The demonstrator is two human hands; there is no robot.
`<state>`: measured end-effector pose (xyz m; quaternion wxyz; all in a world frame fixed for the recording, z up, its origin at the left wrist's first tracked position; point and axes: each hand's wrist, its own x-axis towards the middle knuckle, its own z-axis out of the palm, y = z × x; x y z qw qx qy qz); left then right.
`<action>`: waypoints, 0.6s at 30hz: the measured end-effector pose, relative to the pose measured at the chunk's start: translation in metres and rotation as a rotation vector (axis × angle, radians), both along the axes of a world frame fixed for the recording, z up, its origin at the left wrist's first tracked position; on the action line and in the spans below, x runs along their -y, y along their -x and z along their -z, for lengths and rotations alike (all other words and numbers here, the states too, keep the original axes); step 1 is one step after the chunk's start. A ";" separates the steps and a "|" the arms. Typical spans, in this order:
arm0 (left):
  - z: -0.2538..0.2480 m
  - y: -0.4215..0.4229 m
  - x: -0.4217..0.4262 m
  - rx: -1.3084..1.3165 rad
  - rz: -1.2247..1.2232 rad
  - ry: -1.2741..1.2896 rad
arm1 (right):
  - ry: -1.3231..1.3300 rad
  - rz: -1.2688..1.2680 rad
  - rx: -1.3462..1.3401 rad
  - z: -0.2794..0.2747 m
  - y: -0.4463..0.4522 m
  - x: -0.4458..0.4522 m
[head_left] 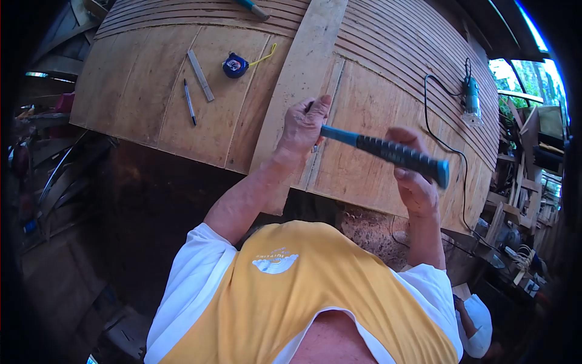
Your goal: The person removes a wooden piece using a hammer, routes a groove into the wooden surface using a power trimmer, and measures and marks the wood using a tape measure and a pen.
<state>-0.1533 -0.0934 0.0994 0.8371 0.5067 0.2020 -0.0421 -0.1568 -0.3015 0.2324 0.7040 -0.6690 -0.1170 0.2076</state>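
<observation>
A tool with a blue shaft and a black-and-teal ribbed grip, apparently a hammer, slants across the wooden panel. My left hand is closed around the far end of its shaft, and the tool's head is hidden in or behind the fingers. Behind the grip is my right hand, slightly blurred, its fingers above the grip and its thumb below, not wrapped round it. Under my left wrist, a long board lies across the panel.
On the panel's left part lie a blue tape measure, a metal strip and a pen. Another tool lies at the top. A corded power tool rests at right. A person's white sleeve shows lower right.
</observation>
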 end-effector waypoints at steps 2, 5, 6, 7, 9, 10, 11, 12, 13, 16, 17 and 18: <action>-0.008 -0.005 -0.014 -0.118 -0.079 0.001 | 0.012 0.104 0.264 -0.013 -0.010 -0.038; -0.016 -0.016 -0.022 -0.060 0.062 0.143 | -0.246 0.253 0.323 -0.013 -0.051 -0.078; 0.004 -0.035 -0.032 0.140 0.117 -0.069 | -0.405 0.191 0.325 -0.022 -0.078 -0.096; 0.018 -0.051 -0.043 0.270 -0.005 -0.426 | -0.578 0.122 0.314 -0.029 -0.106 -0.112; 0.041 -0.072 -0.063 0.522 -0.260 -1.143 | -0.393 0.188 0.342 -0.024 -0.144 -0.133; 0.056 -0.073 -0.068 0.448 -0.164 -1.325 | -0.316 0.242 0.268 -0.004 -0.173 -0.141; 0.071 -0.075 -0.072 0.368 -0.068 -1.505 | -0.239 0.292 0.195 0.020 -0.202 -0.150; 0.079 -0.081 -0.075 0.282 0.030 -1.681 | -0.191 0.330 0.192 0.035 -0.219 -0.166; 0.079 -0.085 -0.074 0.248 0.083 -1.661 | -0.141 0.372 0.185 0.051 -0.235 -0.177; 0.079 -0.088 -0.071 0.170 0.203 -1.618 | -0.103 0.327 0.072 0.098 -0.298 -0.186; 0.078 -0.088 -0.071 0.166 0.209 -1.622 | -0.104 0.332 0.071 0.096 -0.309 -0.196; 0.078 -0.090 -0.072 0.163 0.215 -1.627 | -0.106 0.338 0.070 0.091 -0.315 -0.205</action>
